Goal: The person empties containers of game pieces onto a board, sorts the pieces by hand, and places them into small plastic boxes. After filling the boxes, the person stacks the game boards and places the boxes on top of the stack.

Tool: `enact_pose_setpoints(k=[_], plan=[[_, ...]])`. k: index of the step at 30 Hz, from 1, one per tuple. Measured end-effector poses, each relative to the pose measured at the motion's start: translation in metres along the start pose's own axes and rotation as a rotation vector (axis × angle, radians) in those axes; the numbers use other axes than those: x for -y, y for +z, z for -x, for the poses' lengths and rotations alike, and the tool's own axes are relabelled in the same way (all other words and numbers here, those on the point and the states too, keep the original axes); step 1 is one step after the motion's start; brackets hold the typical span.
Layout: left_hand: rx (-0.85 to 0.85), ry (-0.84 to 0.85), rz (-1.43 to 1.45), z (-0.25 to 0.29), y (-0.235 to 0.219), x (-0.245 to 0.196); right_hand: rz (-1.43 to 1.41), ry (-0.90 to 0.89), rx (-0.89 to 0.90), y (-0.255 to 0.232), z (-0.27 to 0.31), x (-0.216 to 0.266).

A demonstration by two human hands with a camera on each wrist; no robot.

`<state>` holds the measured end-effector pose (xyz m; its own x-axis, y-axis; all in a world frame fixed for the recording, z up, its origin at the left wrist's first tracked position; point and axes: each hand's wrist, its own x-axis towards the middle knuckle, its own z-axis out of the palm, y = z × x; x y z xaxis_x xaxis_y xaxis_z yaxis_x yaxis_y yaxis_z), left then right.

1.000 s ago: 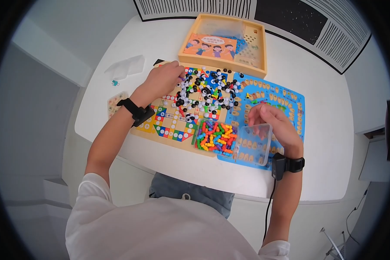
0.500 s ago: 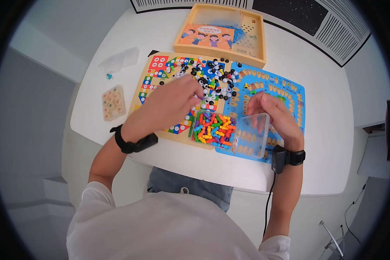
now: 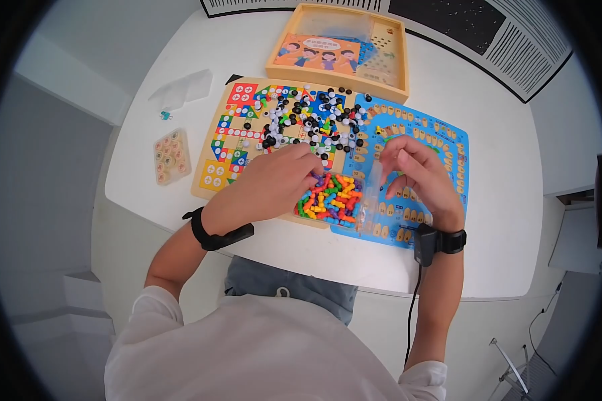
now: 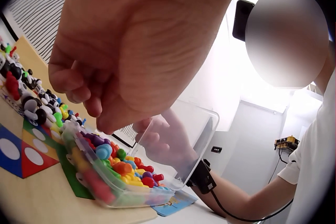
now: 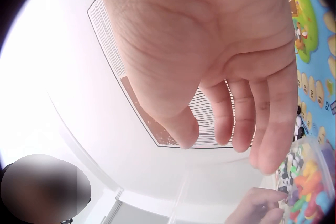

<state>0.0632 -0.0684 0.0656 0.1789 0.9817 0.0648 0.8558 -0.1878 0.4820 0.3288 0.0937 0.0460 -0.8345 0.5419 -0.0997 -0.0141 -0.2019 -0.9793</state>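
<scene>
My left hand hovers at the near edge of the board, its fingertips curled right over a clear plastic box. Bright game pegs in red, orange, yellow, green, blue and purple fill that box. I cannot tell whether a peg is still between the left thumb and fingers. The box's clear hinged lid stands raised on the right side. Behind the lid is my right hand, palm inward, fingers loosely bent with nothing in them.
Black and white pieces lie heaped across the colourful game board. A blue board lies to the right. Behind stands a wooden tray with an orange booklet. A box of round pieces and an empty clear container are at left.
My left hand has come from the far left of the board, carrying a purple peg, to the peg box. The lid now stands more upright. My right hand has barely moved.
</scene>
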Motion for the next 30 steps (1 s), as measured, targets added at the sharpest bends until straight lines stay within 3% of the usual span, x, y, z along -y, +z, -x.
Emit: enact_pose_setpoints(k=[5, 7, 11, 13, 15, 16, 18, 22, 24, 26, 28, 30], plan=[[-0.101, -0.028, 0.138, 0.012, -0.004, 0.011, -0.017, -0.056, 0.072, 0.007, -0.003, -0.008], [-0.225, -0.147, 0.198, 0.016, -0.014, 0.015, -0.004, -0.118, 0.1, 0.02, -0.005, -0.009], [-0.279, -0.274, 0.315, 0.027, -0.033, 0.013, 0.384, -0.159, 0.143, 0.047, -0.007, -0.005], [-0.292, -0.039, 0.176, 0.029, -0.024, 0.008, 0.519, -0.176, 0.15, 0.052, -0.012, -0.009], [-0.145, 0.097, 0.083, 0.027, -0.011, 0.007, 0.686, -0.418, 0.197, 0.053, -0.022, -0.023], [-0.15, 0.095, 0.084, 0.023, -0.004, 0.007, 0.688, -0.419, 0.202, 0.053, -0.023, -0.024], [-0.028, 0.263, -0.078, 0.017, 0.01, 0.006, 0.81, -0.436, 0.186, 0.052, -0.022, -0.025], [0.006, 0.272, -0.239, 0.017, 0.033, 0.012, 0.82, -0.401, 0.129, 0.059, -0.018, -0.023], [0.01, 0.302, -0.247, 0.017, 0.036, 0.015, 0.778, -0.317, 0.02, 0.059, -0.018, -0.025], [-0.021, 0.293, -0.252, 0.018, 0.04, 0.014, 0.774, -0.277, 0.037, 0.056, -0.018, -0.028], [-0.054, 0.299, -0.267, 0.018, 0.04, 0.012, 0.748, -0.125, -0.095, 0.057, -0.013, -0.028], [-0.054, 0.305, -0.266, 0.018, 0.039, 0.01, 0.836, -0.161, -0.078, 0.058, -0.013, -0.023]])
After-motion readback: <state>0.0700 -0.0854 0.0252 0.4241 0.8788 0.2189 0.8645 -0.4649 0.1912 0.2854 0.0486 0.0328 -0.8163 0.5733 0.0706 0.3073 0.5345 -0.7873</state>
